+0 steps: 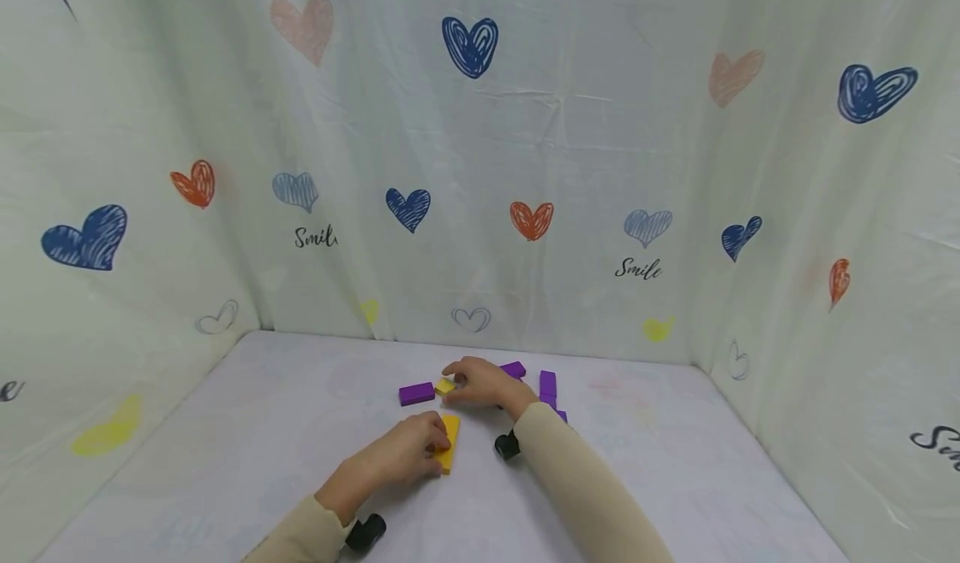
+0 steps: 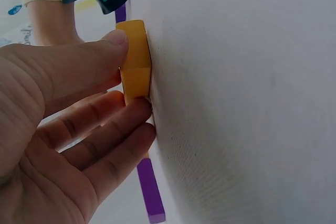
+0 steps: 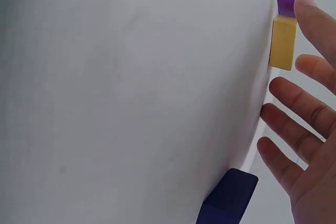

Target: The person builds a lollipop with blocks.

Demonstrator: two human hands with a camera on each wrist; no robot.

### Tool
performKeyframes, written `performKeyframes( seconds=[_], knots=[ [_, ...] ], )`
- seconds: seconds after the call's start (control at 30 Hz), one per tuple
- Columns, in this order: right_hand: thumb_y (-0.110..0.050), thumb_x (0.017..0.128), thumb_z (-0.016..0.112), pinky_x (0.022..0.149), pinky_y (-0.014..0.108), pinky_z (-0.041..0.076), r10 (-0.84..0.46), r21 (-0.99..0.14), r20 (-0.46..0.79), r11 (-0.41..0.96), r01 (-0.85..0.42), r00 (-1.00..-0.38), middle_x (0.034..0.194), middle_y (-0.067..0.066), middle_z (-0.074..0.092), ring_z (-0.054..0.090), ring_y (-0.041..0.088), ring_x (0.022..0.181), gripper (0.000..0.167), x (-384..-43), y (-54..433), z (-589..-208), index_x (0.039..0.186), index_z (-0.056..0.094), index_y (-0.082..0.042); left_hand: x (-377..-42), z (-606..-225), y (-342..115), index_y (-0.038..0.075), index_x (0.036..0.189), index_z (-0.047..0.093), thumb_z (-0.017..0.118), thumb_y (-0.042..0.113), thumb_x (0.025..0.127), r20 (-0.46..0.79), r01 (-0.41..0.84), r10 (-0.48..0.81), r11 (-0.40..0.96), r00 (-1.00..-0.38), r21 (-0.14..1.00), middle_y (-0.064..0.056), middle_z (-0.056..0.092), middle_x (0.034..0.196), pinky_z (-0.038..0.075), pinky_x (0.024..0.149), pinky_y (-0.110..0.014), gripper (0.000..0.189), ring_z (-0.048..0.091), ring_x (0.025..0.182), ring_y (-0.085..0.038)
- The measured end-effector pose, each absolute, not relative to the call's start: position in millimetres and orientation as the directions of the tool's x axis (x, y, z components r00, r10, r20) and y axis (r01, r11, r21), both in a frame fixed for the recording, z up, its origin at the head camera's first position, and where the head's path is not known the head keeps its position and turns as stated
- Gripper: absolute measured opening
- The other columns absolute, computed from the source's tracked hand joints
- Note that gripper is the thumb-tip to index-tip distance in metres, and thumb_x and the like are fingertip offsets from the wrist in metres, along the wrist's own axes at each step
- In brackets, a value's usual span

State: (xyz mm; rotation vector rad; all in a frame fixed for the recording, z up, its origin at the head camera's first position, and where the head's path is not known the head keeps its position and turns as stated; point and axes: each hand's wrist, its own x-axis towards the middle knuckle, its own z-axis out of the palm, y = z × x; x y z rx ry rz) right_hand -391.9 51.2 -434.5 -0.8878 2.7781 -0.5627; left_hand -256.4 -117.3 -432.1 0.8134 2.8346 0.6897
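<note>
My left hand (image 1: 401, 453) pinches a long yellow block (image 1: 450, 444) lying on the table, nearer to me than the other blocks. In the left wrist view, the thumb presses one side of this yellow block (image 2: 137, 51) and fingertips touch its lower end. Farther back, my right hand (image 1: 483, 384) hovers beside a second yellow block (image 1: 445, 387), which it partly covers in the head view. The right wrist view shows its fingers spread and apart from that yellow block (image 3: 283, 43). A purple block (image 1: 417, 394) lies left of the second yellow block.
Several purple blocks (image 1: 548, 383) lie right of and behind my right hand, partly hidden by the wrist and sleeve. A dark block (image 3: 231, 195) shows low in the right wrist view. A heart-printed curtain (image 1: 480, 154) borders the white table (image 1: 285, 421) at the back and sides.
</note>
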Motion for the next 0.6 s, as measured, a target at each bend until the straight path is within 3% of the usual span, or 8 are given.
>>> performKeyframes(
  seconds=[0.17, 0.6],
  knots=[
    [-0.044, 0.081, 0.074, 0.086, 0.033, 0.05, -0.585, -0.445, -0.039, 0.736, -0.51, -0.81, 0.104, -0.007, 0.062, 0.055, 0.011, 0.091, 0.051, -392.7, 49.1, -432.4, 0.125, 0.062, -0.022, -256.6, -431.4, -116.4, 0.01, 0.101, 0.074, 0.079, 0.018, 0.079, 0.031, 0.486, 0.532, 0.745, -0.846, 0.457, 0.005, 0.054, 0.104, 0.05, 0.088, -0.034, 0.024, 0.053, 0.092, -0.011],
    [-0.037, 0.086, 0.071, 0.082, 0.031, 0.051, -0.563, -0.448, -0.047, 0.75, -0.486, -0.825, 0.098, -0.006, 0.063, 0.055, 0.012, 0.087, 0.037, -394.2, 45.1, -436.0, 0.119, 0.067, -0.022, -255.6, -433.9, -116.0, 0.01, 0.1, 0.074, 0.078, 0.018, 0.08, 0.038, 0.489, 0.533, 0.742, -0.845, 0.459, 0.006, 0.054, 0.103, 0.051, 0.086, -0.032, 0.021, 0.053, 0.092, -0.01]
  ],
)
